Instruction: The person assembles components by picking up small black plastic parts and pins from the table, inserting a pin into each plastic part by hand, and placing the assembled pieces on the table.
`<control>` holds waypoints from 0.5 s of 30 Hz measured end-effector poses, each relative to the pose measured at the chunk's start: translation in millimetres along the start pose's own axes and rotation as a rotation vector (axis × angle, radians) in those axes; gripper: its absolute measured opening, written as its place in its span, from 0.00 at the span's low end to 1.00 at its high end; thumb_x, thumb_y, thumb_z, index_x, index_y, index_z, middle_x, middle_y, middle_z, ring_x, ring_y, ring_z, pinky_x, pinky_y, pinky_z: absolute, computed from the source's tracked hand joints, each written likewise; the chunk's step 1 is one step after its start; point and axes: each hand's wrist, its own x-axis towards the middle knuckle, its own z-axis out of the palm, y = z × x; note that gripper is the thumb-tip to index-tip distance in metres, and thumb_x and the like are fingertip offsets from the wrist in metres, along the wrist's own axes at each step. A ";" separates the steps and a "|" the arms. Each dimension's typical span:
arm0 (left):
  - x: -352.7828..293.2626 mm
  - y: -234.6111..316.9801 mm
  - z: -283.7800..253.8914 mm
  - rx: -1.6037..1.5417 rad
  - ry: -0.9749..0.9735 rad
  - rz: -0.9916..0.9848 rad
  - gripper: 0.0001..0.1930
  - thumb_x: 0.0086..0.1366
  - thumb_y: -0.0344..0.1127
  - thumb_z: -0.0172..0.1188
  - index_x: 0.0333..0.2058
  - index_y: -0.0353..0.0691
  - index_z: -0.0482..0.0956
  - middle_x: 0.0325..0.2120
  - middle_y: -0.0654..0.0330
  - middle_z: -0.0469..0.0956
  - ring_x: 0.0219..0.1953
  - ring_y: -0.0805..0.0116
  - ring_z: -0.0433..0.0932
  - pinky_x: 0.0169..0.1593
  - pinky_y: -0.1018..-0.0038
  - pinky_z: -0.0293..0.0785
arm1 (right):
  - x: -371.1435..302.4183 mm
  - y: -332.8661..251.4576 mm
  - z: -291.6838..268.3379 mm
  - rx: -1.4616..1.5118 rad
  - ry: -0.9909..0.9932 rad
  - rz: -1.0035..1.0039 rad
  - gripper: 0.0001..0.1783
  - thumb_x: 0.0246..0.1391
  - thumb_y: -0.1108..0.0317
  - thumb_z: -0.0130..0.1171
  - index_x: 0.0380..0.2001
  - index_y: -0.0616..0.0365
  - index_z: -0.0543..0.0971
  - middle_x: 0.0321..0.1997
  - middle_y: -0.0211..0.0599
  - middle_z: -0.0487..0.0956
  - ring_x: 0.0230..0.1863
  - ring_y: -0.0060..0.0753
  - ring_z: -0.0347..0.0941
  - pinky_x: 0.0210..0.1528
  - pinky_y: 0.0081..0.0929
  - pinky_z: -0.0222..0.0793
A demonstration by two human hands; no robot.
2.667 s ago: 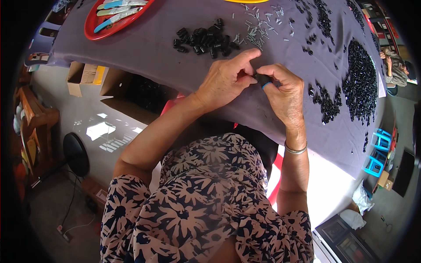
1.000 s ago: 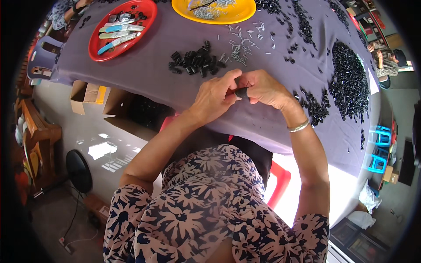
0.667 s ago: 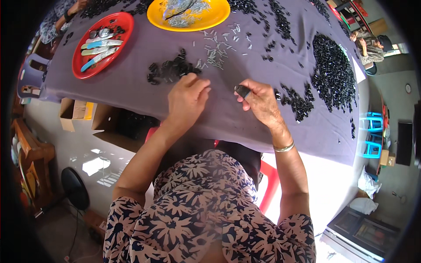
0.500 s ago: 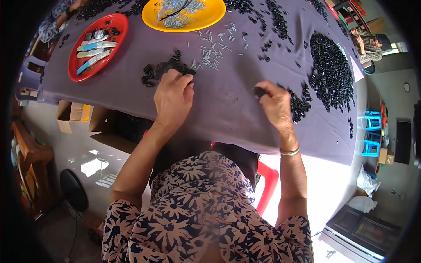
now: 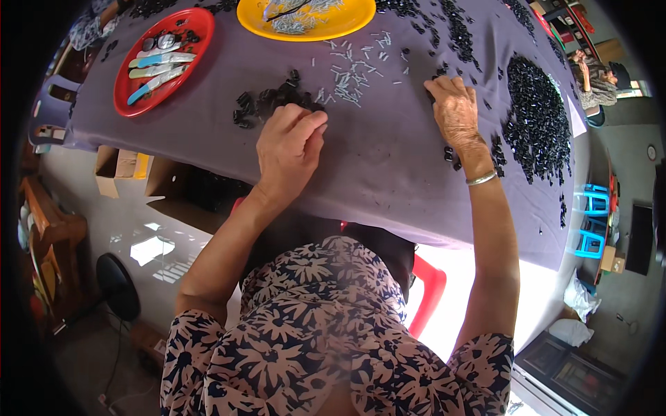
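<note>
My left hand point(image 5: 290, 149) is closed in a pinch at the near edge of a loose heap of small black plastic pieces point(image 5: 276, 97). Whatever lies between its thumb and finger is hidden. Farther right, my right hand point(image 5: 454, 111), with a silver bangle at the wrist, rests with fingers curled down to the tablecloth beside a few black pieces point(image 5: 441, 70). Its fingertips are partly out of sight, so what they grip I cannot make out. Between and beyond the hands lie many scattered thin silvery metal pins point(image 5: 352, 82).
A red tray point(image 5: 123, 90) at left carries several blue- and green-handled knives. A yellow plate point(image 5: 361, 22) of metal pins stands at the back. A big black pile point(image 5: 535, 118) covers the right side of the purple tablecloth point(image 5: 388, 180). Other people sit at the far left and far right.
My right hand has moved away from me, from beside the near black pieces to farther up the cloth. A dark piece at its fingertips no longer shows. My left hand stays pinched by its heap.
</note>
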 end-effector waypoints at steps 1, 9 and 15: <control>0.3 1.4 1.1 -0.048 0.003 0.003 0.15 0.48 0.21 0.65 0.36 0.42 0.79 0.28 0.61 0.74 0.31 0.61 0.75 0.32 0.68 0.72 | 0.5 1.5 -0.5 -0.059 -0.022 -0.011 0.21 0.42 0.79 0.56 0.43 0.51 0.80 0.43 0.28 0.77 0.50 0.37 0.69 0.53 0.40 0.65; -4.2 24.6 -3.8 -0.514 -0.220 -0.292 0.16 0.54 0.21 0.67 0.43 0.36 0.79 0.29 0.61 0.75 0.29 0.75 0.74 0.34 0.79 0.71 | -21.6 -79.7 -35.3 0.725 -0.067 0.155 0.13 0.45 0.80 0.59 0.37 0.59 0.79 0.28 0.34 0.78 0.28 0.31 0.74 0.35 0.24 0.71; -12.5 22.4 1.1 -0.800 -0.474 -0.568 0.22 0.57 0.21 0.66 0.50 0.35 0.74 0.35 0.62 0.77 0.33 0.80 0.73 0.39 0.83 0.73 | -40.3 -123.0 -45.9 0.958 -0.073 0.123 0.14 0.47 0.86 0.56 0.38 0.61 0.79 0.28 0.32 0.77 0.30 0.26 0.75 0.37 0.19 0.70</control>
